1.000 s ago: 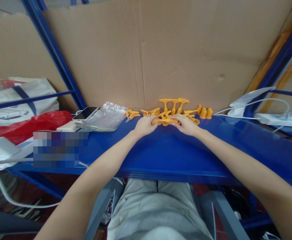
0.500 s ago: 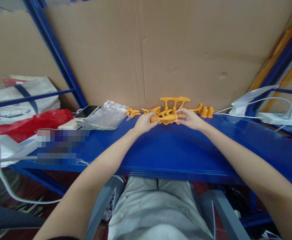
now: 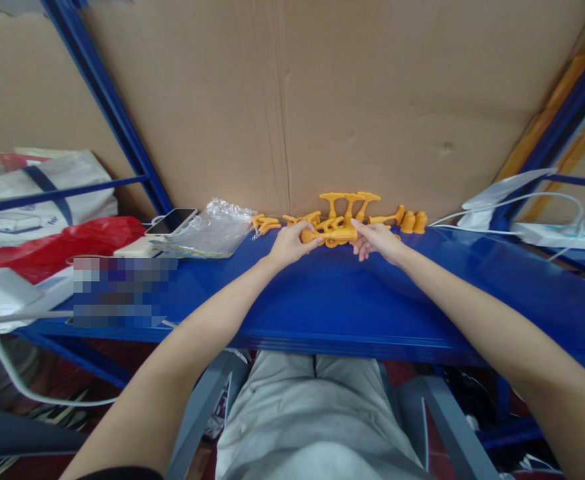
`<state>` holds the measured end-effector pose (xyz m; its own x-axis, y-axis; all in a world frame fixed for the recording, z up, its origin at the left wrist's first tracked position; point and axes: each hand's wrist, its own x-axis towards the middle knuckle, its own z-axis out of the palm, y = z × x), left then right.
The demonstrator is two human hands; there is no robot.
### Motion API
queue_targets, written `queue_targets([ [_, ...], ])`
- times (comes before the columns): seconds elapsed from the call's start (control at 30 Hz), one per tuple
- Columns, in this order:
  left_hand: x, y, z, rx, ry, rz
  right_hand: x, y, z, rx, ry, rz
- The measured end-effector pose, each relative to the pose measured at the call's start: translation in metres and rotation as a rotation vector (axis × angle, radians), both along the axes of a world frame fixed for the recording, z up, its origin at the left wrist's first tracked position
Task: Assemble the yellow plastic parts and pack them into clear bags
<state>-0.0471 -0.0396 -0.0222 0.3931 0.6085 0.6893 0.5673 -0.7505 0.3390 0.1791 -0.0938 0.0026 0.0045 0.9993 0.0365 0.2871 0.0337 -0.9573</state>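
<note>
Far left on the table (image 3: 322, 300), a red bag (image 3: 62, 241), a phone (image 3: 171, 221) and a clear plastic bag (image 3: 212, 232) are lying well apart from the work. Left hand (image 3: 288, 245) is reaching forward, its fingers (image 3: 306, 233) pinching the left end of an orange part (image 3: 333, 235). The part is being held just above the table near its back edge, long axis running left-right, roughly parallel to the cardboard (image 3: 322, 100) behind it. Right hand (image 3: 378, 240) is closing on the opposite end, thumb and forefinger (image 3: 358, 225) grasping it while the other fingers are hanging loosely curled below. Both hands are equally near; the part is spanning the gap between them, directly ahead of the fingertips. Behind it, a pile of like orange pieces (image 3: 349, 203) is sitting against the cardboard, some upright with T-shaped tops, touching or nearly so. Two small orange caps (image 3: 413, 222) are standing just right of the pile. Farther right, white cables (image 3: 522, 230) are trailing across the table.
</note>
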Motion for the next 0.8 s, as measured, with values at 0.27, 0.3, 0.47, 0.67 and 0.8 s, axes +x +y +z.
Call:
queue_targets([
  [0.27,-0.001,0.005,-0.003,-0.051,-0.049,-0.031,0.019,0.003,0.003,0.163,-0.007,0.176],
  [0.3,-0.001,0.004,-0.002,-0.050,-0.047,-0.023,0.020,0.003,0.002,0.198,-0.006,0.195],
  [0.47,-0.001,-0.002,0.002,0.001,-0.032,-0.007,0.017,0.002,0.000,0.230,-0.057,0.223],
  [0.67,-0.001,-0.005,0.004,0.040,-0.046,-0.029,0.005,0.003,-0.005,0.065,0.004,0.136],
  [0.8,0.000,-0.002,0.003,-0.014,-0.056,-0.038,0.008,0.000,0.000,0.033,-0.026,0.152],
])
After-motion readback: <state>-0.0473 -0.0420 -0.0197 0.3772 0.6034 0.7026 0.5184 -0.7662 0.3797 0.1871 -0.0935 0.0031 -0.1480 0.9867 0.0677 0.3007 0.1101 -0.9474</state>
